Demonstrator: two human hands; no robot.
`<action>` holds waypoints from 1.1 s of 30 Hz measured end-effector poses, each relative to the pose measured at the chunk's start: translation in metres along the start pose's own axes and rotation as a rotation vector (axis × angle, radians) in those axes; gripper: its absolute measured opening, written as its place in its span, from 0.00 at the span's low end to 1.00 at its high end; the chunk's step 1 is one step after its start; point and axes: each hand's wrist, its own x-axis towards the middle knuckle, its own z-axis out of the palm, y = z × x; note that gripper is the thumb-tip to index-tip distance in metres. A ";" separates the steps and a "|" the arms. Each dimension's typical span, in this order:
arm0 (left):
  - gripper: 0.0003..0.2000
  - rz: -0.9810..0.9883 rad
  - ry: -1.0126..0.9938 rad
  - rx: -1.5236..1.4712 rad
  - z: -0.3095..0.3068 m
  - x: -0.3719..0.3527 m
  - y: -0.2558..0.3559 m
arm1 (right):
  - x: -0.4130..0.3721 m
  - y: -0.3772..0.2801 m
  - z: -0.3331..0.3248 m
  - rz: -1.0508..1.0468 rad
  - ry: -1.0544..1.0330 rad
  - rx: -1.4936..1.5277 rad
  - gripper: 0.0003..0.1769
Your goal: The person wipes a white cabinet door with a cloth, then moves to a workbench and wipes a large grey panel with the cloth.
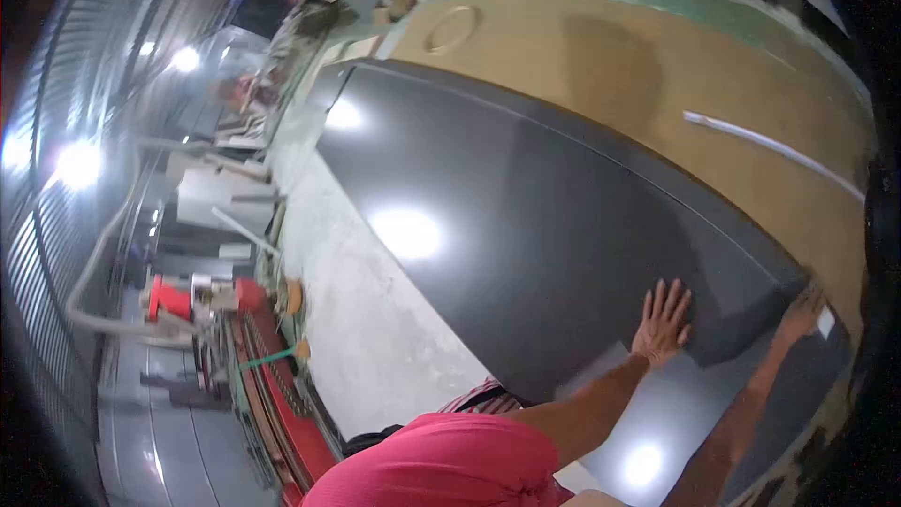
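Observation:
A long, smooth dark grey panel lies across the brown work surface, with bright lamp reflections on it. A straight seam or edge line runs along its far side. My left hand is pressed flat on the panel, its fingers spread. At the panel's far right edge is my right hand, its fingers bent over the edge and somewhat blurred. Beside that hand a small white patch shows on the grey surface; whether it is a label or a loose piece cannot be made out.
A thin white strip lies on the brown surface beyond the panel, as does a tan ring. Pale concrete floor runs along the near side. Red machinery and leaning boards stand to the left.

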 end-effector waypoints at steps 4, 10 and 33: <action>0.32 -0.033 -0.028 -0.058 -0.005 0.001 0.007 | -0.007 -0.091 -0.009 0.043 -0.027 -0.142 0.24; 0.32 -0.024 -0.089 -0.041 -0.009 0.002 0.005 | -0.045 -0.242 -0.055 -0.275 -0.048 0.283 0.29; 0.33 -0.007 0.097 -0.081 0.021 0.001 0.007 | -0.029 0.247 0.035 0.065 0.122 -0.479 0.34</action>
